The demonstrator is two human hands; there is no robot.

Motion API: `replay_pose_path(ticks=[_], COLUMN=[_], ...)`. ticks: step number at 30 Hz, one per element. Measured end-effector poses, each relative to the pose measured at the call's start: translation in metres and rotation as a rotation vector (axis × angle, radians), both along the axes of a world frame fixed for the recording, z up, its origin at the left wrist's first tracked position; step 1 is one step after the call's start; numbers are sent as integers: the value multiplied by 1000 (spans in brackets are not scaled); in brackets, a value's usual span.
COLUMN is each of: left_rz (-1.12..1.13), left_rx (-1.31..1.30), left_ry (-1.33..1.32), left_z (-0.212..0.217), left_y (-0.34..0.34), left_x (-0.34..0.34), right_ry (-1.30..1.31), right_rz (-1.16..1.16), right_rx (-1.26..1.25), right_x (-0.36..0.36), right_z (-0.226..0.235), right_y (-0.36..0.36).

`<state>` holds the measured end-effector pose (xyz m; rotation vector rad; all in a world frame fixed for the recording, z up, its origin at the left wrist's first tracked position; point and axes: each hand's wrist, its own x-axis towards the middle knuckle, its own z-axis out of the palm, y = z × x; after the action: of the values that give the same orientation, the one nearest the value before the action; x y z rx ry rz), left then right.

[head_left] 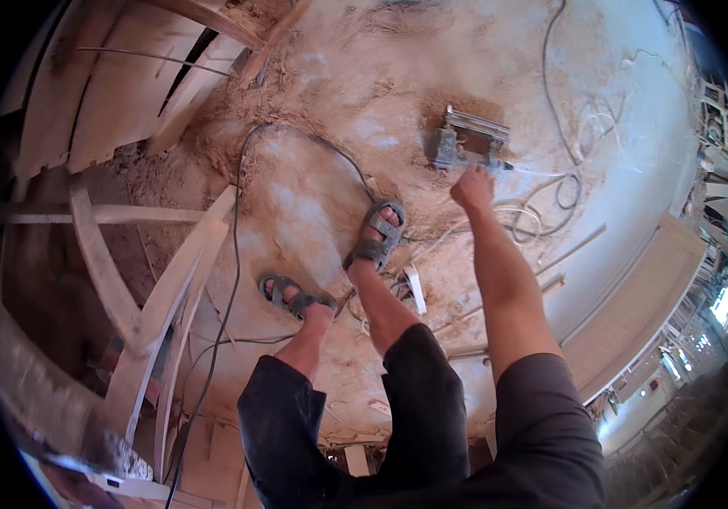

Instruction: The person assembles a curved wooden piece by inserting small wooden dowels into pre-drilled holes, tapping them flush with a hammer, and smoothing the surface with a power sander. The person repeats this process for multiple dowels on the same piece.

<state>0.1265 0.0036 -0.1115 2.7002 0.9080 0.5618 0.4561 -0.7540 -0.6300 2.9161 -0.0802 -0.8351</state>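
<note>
My right arm reaches forward and to the right, out over the dusty floor. At its end my right hand [472, 188] is closed round the handle side of a grey nail gun [446, 148]. A long straight metal magazine runs along the tool's far side. From the tool's right end a thin pale air hose [542, 173] leads off to the right. The fingers are partly hidden by the back of the hand. My left hand is out of sight.
My sandalled feet [378, 231] stand on sawdust. A dark cable [237, 220] loops around them, and coiled hoses [525, 222] lie to the right. Wooden frame pieces [160, 314] stand at left, with boards [135, 76] behind. A long panel [644, 305] lies at right.
</note>
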Motion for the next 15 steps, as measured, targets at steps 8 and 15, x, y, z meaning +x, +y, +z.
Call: replay_pose_path(ticks=[8,15], left_rz=[55,85], left_rx=[57,74], left_ry=[116,77], left_z=[3,19], left_y=[-18,-99], left_x=[24,57], right_ry=[-124,128], right_rz=[213,45], right_rx=[186,634], right_x=[36,-73], right_z=[-68,-12], right_y=[-4,5])
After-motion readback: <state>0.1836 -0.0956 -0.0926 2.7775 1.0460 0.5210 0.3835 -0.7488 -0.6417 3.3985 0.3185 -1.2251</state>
